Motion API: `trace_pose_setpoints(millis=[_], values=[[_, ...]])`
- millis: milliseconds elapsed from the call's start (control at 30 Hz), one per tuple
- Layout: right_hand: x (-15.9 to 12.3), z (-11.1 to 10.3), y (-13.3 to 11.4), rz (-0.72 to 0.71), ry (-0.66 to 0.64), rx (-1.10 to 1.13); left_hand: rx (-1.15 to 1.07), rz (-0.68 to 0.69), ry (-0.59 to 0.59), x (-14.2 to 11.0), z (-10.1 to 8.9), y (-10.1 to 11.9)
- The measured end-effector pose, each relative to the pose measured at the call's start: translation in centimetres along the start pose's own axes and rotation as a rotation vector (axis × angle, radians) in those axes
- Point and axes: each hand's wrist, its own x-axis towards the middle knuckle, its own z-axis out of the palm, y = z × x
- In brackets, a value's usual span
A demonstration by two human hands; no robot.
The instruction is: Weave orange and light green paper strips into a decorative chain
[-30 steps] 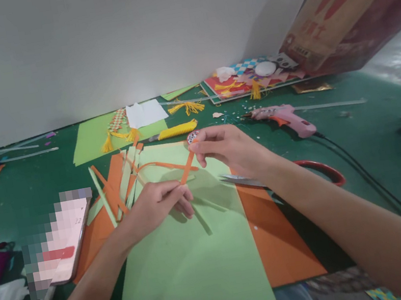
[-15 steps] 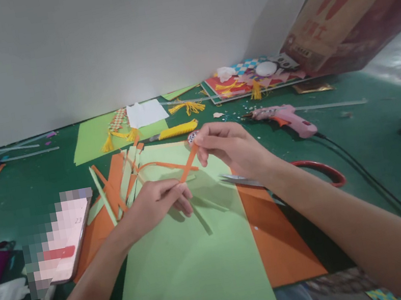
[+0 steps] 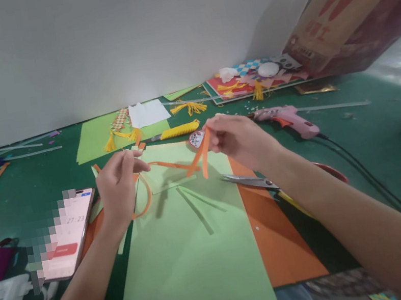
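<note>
My right hand (image 3: 235, 136) pinches a narrow orange paper strip (image 3: 205, 157) whose two ends hang down in a V above the green sheet. At the heap of cut strips on the left, my left hand (image 3: 119, 185) has its fingers loosely bent and apart. A curved orange strip (image 3: 149, 192) loops out beside its fingers; whether they touch it I cannot tell. Two pale green strips (image 3: 204, 201) lie on the light green paper sheet (image 3: 193, 265). Scissors (image 3: 250, 181) lie open-bladed under my right forearm, which covers part of their handles.
An orange sheet (image 3: 279, 244) lies under the green one. A pink glue gun (image 3: 288, 121) with a cord is at right, and a yellow cutter (image 3: 179, 130) lies behind the sheet. A phone (image 3: 66, 246) and white charger (image 3: 5, 295) are at left. A paper bag (image 3: 346, 5) stands at back right.
My left hand has let go of the orange strip and moved left to the strip heap. My right hand has shifted slightly right; the strip in it now hangs folded.
</note>
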Motion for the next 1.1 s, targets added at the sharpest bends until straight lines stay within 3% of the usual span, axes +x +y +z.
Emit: trace_pose_setpoints(millis=[133, 200, 300, 367, 533, 700, 800, 900, 967, 1033, 1100], values=[[-0.5, 0.9, 0.2, 0.164, -0.157, -0.433, 0.256, 0.078, 0.035, 0.7, -0.2, -0.8], [-0.8, 1.4, 0.4, 0.186, -0.203, -0.664, 0.392, 0.163, -0.047, 0.8, 0.0, -1.7], [-0.9, 1.8, 0.9, 0.086, -0.109, -0.926, 0.557, 0.329, -0.202, 0.9, 0.2, -3.1], [-0.9, 1.8, 1.2, 0.032, -0.078, -0.992, 0.597, 0.397, -0.297, 0.9, 0.4, -3.7], [-0.8, 1.6, 1.3, 0.012, -0.085, -1.059, 0.651, 0.379, -0.401, 0.9, 0.6, -4.3], [-0.6, 1.4, 2.2, -0.060, -0.065, -1.182, 0.656, 0.388, -0.373, 1.0, 0.6, -4.6], [-0.5, 1.2, 3.1, -0.360, -0.043, -1.252, 0.667, 0.365, -0.346, 1.0, 0.6, -4.7], [-0.5, 1.2, 3.8, -0.594, -0.249, -1.254, 0.627, 0.284, -0.317, 1.0, 0.6, -4.1], [-0.5, 1.2, 4.0, -0.623, -0.374, -1.265, 0.566, 0.198, -0.311, 1.1, 0.4, -3.5], [-0.6, 1.4, 3.9, -0.610, -0.402, -1.291, 0.496, 0.129, -0.291, 1.3, 0.0, -3.0], [-0.7, 1.5, 3.8, -0.597, -0.380, -1.318, 0.477, 0.081, -0.148, 1.6, -0.5, -2.6]])
